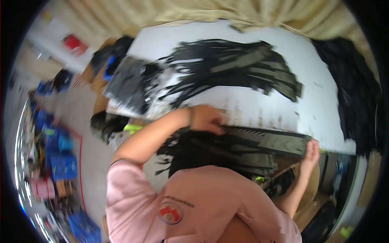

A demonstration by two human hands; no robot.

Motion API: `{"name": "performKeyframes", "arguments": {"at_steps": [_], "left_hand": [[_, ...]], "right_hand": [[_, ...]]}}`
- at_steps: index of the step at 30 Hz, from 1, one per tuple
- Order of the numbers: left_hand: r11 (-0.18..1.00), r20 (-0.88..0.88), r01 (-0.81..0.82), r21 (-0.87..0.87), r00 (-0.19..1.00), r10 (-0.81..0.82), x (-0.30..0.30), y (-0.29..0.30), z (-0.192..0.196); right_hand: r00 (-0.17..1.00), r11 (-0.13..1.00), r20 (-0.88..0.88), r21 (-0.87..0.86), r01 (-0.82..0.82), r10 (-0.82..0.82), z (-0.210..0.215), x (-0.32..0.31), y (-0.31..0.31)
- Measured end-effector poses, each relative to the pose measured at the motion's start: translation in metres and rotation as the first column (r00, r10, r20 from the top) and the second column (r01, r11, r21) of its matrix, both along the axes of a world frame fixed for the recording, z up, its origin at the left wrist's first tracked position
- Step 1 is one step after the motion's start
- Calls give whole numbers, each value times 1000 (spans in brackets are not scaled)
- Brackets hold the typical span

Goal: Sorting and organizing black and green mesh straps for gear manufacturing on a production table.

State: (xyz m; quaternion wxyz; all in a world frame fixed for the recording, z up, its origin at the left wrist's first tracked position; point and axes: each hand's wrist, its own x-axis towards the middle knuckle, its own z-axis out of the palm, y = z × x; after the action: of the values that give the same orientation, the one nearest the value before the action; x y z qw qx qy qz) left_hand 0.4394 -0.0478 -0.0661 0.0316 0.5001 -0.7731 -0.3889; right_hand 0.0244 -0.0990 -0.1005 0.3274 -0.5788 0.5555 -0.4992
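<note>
The bundle of dark straps point(243, 148) lies along the near edge of the white counter point(259, 107), stretched between my two hands. My left hand point(206, 119) rests on top of its left end, fingers curled down and pressing on the black-and-olive webbing; the picture is blurred there, so I cannot tell whether I pinch a single strap or only press the pile. My right hand point(311, 152) is at the right end, fingers closed around the tip of the olive strap where it reaches the counter's near right edge.

The bundle's long axis runs left to right along the near edge, tilting slightly down toward my right hand. Loose black ends fan out from its left part, hanging toward my pink sleeve point(133, 182).

Farther back on the counter a second heap of black and olive straps point(239, 67) sweeps from the left edge toward the right. A dark fabric pile point(352, 93) covers the far right corner.
</note>
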Motion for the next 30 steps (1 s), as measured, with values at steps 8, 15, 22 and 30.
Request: {"name": "performKeyframes", "arguments": {"at_steps": [8,15,22,30], "left_hand": [[931,381,183,317,874,-301,-15,62,-97],[981,376,78,178,916,-141,-21,27,-71],[1000,156,17,8,988,-18,-25,30,-85],[572,-472,-562,-598,823,316,-37,-9,-33]], "right_hand": [[743,805,-412,522,-281,527,-44,-22,-5],[834,820,85,155,-551,544,-44,88,-154],[786,715,272,326,-618,555,-39,222,-228],[786,804,240,35,-593,569,-8,180,-83]]}}
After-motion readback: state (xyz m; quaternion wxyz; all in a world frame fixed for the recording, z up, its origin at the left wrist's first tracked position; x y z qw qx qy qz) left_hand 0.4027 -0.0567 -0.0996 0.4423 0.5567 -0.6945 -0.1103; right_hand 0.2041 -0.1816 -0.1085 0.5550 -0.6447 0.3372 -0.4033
